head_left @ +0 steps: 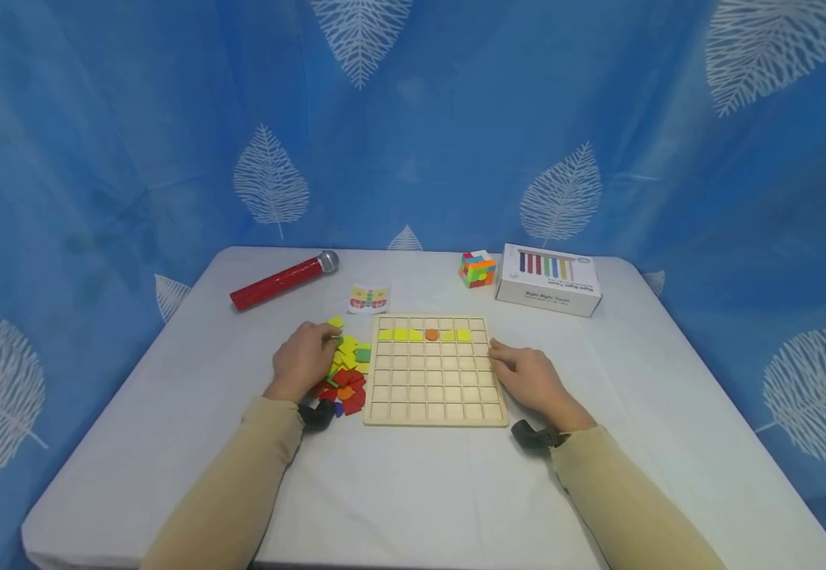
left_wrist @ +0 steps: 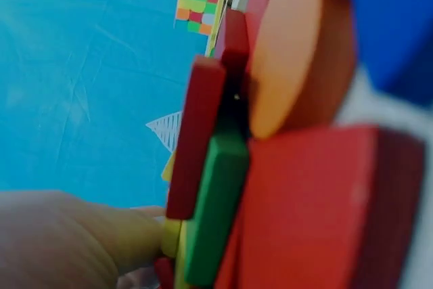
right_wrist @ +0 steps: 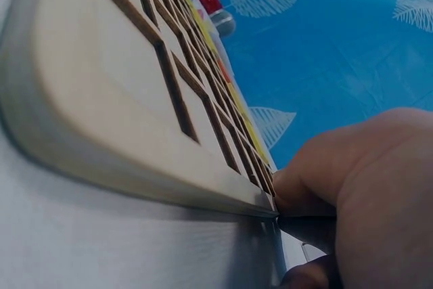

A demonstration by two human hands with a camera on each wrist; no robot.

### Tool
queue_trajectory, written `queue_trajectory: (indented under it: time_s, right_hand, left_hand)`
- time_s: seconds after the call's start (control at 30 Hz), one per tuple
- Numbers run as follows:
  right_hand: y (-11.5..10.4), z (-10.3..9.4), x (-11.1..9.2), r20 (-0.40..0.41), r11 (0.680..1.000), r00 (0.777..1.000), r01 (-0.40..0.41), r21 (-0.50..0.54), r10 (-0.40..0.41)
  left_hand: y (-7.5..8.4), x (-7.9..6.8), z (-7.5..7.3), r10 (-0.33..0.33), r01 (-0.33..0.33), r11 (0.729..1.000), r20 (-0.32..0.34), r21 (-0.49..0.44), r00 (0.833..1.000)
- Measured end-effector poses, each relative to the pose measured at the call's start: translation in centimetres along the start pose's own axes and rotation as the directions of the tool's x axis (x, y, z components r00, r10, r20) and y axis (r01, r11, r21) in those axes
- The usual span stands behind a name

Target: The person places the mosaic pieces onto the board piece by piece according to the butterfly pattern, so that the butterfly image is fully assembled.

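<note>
At the pile of coloured pieces [head_left: 344,364], my left hand [head_left: 302,360] has its fingers bent beside a green piece; whether it pinches one is hidden. The left wrist view shows its thumb [left_wrist: 135,238] against the pile's far side, by a yellow piece and near a green block [left_wrist: 216,208]. My right hand [head_left: 530,380] grips the right edge of the wooden grid board [head_left: 427,419], its fingertips on the rim in the right wrist view. Several yellow pieces [head_left: 401,335] and an orange disc [head_left: 432,335] lie in the board's second row from the back.
Behind the pile lies a small printed pattern card [head_left: 368,299]. A red microphone [head_left: 280,283] rests at back left. The puzzle cube [head_left: 477,269] and white box [head_left: 551,285] stand at back right. Blue leaf-print cloth [head_left: 413,158] hangs beyond the white table [head_left: 413,491].
</note>
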State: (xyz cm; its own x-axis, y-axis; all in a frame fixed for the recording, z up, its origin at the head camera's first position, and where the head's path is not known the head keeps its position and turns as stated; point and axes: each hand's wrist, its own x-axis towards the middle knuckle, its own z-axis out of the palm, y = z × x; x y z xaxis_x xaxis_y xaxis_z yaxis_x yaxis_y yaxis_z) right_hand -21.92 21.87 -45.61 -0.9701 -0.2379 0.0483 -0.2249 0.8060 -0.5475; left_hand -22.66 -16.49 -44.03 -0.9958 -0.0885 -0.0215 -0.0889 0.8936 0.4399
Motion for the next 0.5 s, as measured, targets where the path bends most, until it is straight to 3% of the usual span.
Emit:
queue_trajectory:
  time_s: [0.23,0.5]
  right_hand:
    - [0.0,0.1,-0.1,-0.012,1.000,1.000,0.009,0.022,-0.008]
    - [0.0,0.3,0.0,-0.013,1.000,1.000,-0.013,0.005,0.013]
  left_hand:
    - [-0.5,0.9,0.2,0.012,-0.012,0.999,0.012,-0.030,1.000]
    - [-0.5,1.6,0.1,0.030,-0.030,1.000,0.034,0.005,0.999]
